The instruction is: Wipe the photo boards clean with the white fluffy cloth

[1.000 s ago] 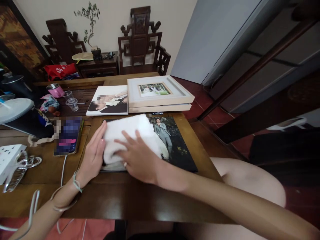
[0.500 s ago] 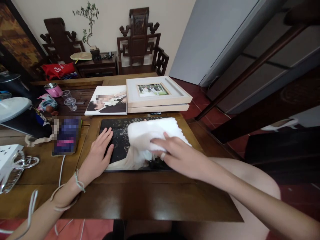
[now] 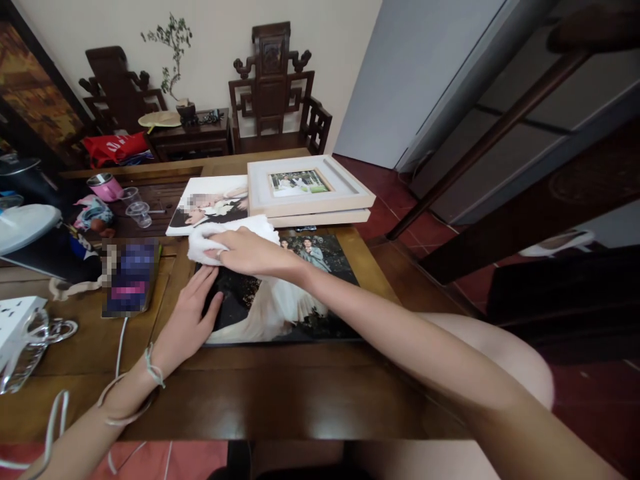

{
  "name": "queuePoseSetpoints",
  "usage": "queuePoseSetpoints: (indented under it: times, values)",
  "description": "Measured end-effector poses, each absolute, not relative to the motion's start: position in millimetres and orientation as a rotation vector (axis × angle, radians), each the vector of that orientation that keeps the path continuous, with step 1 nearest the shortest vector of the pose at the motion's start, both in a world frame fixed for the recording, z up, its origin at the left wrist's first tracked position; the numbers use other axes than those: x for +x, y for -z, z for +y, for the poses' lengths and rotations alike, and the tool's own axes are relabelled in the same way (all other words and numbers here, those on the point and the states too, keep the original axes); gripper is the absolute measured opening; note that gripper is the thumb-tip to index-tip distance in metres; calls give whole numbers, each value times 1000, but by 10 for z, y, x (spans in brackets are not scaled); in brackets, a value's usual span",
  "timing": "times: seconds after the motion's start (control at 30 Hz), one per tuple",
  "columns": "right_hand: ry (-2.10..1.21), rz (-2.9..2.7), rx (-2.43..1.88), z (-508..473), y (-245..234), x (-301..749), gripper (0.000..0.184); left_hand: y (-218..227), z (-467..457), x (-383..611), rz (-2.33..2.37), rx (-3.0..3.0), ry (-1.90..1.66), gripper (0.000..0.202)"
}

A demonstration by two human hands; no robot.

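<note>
A large dark wedding photo print lies flat on the wooden table in front of me. My right hand presses a white cloth onto the print's far left corner, fingers closed over the cloth. My left hand lies flat and open on the print's left edge, holding it down. A string bracelet is on my left wrist.
Behind the print lie a second photo print and two stacked pale wooden frames. A phone with a cable, a white power strip, plastic cups and a pink mug sit at the left. Dark carved chairs stand beyond the table.
My right hand swept the cloth from the print's left to its right side, then back to the far left corner. My left hand stayed on the left edge.
</note>
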State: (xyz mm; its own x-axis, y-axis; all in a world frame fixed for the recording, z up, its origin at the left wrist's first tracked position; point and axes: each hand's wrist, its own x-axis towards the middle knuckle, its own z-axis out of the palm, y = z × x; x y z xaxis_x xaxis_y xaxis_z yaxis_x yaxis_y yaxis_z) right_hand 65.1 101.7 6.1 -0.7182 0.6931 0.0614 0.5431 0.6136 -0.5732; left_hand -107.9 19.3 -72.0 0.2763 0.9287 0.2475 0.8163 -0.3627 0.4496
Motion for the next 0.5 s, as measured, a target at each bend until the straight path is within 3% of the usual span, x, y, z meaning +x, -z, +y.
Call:
queuePoseSetpoints:
  times: [0.3,0.5]
  values:
    - [-713,-2395,-1289,906,193,1870,26,702,172,-1073,1589,2251,-667,52]
    - [-554,-2433,-1292,306,284,2081,23,723,173,-1057,1629,2293,-609,52]
